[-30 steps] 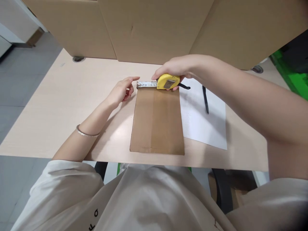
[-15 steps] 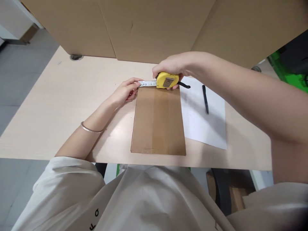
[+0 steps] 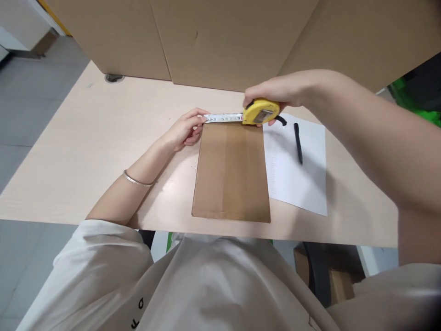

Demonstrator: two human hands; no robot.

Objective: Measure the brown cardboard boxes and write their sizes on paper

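Note:
A flat brown cardboard box (image 3: 231,177) lies on the table, a strip of tape running down its middle. My left hand (image 3: 189,128) pinches the end of a white tape blade (image 3: 223,118) at the box's far left corner. The blade stretches along the far edge of the box, its numbers facing up. My right hand (image 3: 267,94) is closed around the yellow tape measure (image 3: 261,111), near the far right corner. A black strap (image 3: 281,120) hangs from the tape measure's case.
White printed paper (image 3: 303,188) lies right of the box, partly under it, with a black pen (image 3: 298,143) on top. A large cardboard panel (image 3: 227,41) stands along the back of the table (image 3: 103,151). At the back left is a cable hole (image 3: 114,78).
My right hand has moved right with the tape measure, and more of the blade is drawn out. My left hand keeps its end at the corner. The view has shifted slightly.

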